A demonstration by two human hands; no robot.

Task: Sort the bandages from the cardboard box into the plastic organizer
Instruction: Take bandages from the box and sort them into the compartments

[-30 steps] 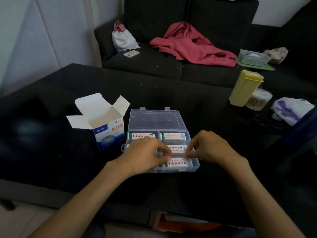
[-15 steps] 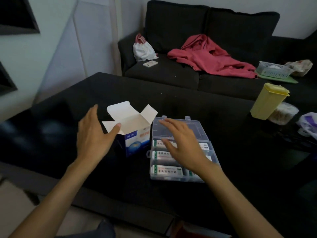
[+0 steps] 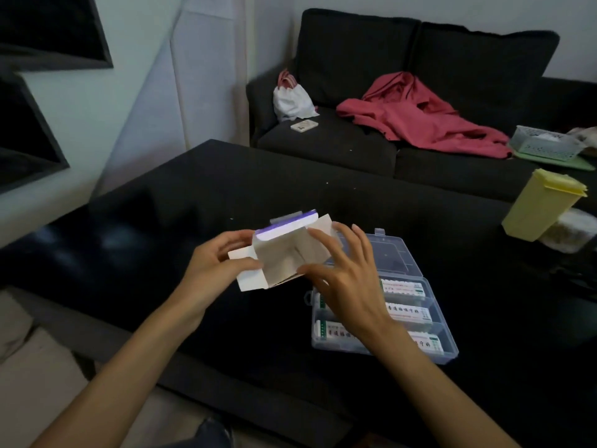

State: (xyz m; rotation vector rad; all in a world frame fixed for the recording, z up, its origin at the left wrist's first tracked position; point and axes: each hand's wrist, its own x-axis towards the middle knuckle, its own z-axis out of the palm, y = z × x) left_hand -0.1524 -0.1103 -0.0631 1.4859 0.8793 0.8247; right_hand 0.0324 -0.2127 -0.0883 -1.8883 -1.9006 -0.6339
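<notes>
I am holding the cardboard box (image 3: 284,253) tipped up off the black desk (image 3: 193,195) with both hands, its open mouth turned toward me and its flaps spread. My left hand (image 3: 216,266) is grasping the box's left side — thumb lying across the lower left flap, fingers curling behind the wall. My right hand (image 3: 342,273) is grasping the right side, thumb pressing along the lower edge of the opening and fingers fanning over the right flap. The box's inside is showing plain grey board; I cannot tell whether anything is lying in it.

The plastic organizer (image 3: 449,354) is sitting open on the desk just right of the box, near the desk's front edge, partly under my right wrist. Its clear lid is lying back flat toward the sofa (image 3: 355,147). White bandages (image 3: 407,313) with green-edged labels are filling its compartments in rows.

A yellow container (image 3: 539,208) is standing at the desk's right edge, well apart from the organizer. On the sofa beyond the far edge — a red garment (image 3: 420,121), a white drawstring bag (image 3: 292,101) and a phone (image 3: 303,125).
</notes>
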